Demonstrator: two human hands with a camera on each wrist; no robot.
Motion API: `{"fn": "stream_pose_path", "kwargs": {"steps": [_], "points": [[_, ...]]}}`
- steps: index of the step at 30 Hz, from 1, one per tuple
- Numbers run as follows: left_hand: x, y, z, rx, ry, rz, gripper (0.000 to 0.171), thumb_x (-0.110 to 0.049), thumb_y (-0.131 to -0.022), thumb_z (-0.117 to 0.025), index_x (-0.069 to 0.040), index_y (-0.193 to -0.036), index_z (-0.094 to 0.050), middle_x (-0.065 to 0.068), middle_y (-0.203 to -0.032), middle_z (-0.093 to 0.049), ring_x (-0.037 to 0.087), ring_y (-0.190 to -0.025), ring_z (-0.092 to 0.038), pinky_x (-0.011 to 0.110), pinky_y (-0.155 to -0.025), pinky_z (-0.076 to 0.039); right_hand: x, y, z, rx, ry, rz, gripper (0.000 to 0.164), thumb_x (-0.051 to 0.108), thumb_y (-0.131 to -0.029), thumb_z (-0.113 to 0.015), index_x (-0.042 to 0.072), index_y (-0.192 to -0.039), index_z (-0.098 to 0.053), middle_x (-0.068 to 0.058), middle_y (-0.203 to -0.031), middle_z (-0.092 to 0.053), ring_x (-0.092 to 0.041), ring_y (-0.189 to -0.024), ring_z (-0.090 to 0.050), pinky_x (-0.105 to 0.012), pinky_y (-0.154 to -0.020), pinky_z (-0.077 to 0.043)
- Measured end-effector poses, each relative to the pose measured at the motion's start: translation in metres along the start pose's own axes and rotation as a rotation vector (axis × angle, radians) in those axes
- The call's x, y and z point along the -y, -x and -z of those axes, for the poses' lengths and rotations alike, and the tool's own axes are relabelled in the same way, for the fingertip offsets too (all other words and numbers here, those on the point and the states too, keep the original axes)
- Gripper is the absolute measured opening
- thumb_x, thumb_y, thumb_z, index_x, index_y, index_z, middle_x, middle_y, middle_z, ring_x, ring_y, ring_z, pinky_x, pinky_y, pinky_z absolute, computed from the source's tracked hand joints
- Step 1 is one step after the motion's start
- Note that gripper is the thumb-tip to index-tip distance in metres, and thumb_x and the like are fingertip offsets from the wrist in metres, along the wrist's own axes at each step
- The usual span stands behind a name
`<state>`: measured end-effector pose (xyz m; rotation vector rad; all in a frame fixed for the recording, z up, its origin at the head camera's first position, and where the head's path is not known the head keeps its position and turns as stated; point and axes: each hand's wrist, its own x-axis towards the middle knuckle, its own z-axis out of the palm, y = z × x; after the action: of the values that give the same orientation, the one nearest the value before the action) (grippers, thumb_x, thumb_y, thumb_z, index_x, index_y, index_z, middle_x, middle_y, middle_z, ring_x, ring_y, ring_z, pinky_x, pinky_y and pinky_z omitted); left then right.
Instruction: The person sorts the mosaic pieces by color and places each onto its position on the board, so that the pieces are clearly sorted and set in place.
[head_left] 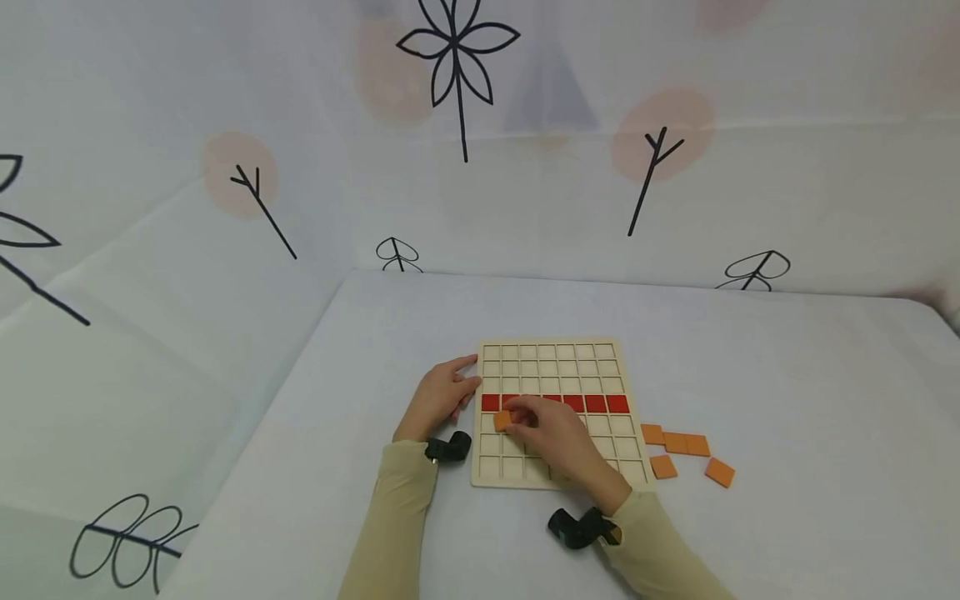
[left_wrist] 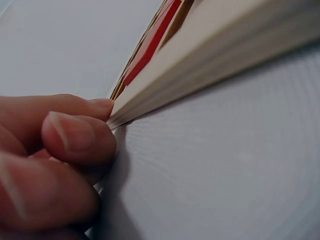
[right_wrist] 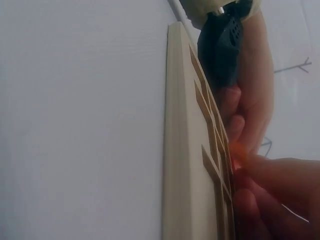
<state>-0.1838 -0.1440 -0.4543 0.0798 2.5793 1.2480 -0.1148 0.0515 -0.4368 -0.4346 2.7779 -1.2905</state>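
Note:
A pale wooden grid board (head_left: 551, 369) lies flat on the table, one row of its square cells filled with red tiles (head_left: 596, 404). Between thumb and fingers my right hand (head_left: 553, 431) pinches an orange square tile (head_left: 502, 421) over the leftmost part of the row just below the red one. My left hand (head_left: 441, 392) rests beside the board, its fingertips touching the left edge; the left wrist view shows those fingers (left_wrist: 75, 132) right at the board's side. In the right wrist view, the held tile is a blurred orange patch (right_wrist: 239, 150) at the fingertips.
Several loose orange tiles (head_left: 686, 443) lie to the right of the board, with one tile (head_left: 720, 472) set apart at an angle. A white cloth covers the table (head_left: 795, 375). Behind it hangs a curtain (head_left: 525, 200) printed with plants.

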Motion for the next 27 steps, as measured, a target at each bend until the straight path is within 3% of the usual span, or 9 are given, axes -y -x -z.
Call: {"fn": "stream_pose_path", "kwargs": {"steps": [11,27], "points": [[-0.001,-0.002,-0.001,0.017,-0.018,-0.011,0.049,-0.032,-0.088,-0.054,-0.022,-0.134,-0.042,-0.001,-0.052,-0.049,0.014,-0.035,-0.043,0.027,-0.039,-0.037,0.003,0.000,-0.010,-0.034,0.195,0.023,0.027,0.021,-0.075,-0.072,0.014,-0.100,-0.066,0.012,-0.073,-0.052,-0.005,-0.065,-0.046,-0.023,-0.057,-0.039],[0.000,-0.002,0.001,0.007,-0.025,-0.009,0.048,-0.033,-0.088,-0.054,-0.022,-0.133,-0.043,0.000,-0.052,-0.049,0.015,-0.035,-0.043,0.026,-0.039,-0.036,0.004,-0.002,-0.013,-0.023,0.262,0.044,0.026,0.024,-0.077,-0.070,0.018,-0.102,-0.067,0.012,-0.069,-0.046,-0.006,-0.062,-0.042,-0.022,-0.051,-0.035]]}}
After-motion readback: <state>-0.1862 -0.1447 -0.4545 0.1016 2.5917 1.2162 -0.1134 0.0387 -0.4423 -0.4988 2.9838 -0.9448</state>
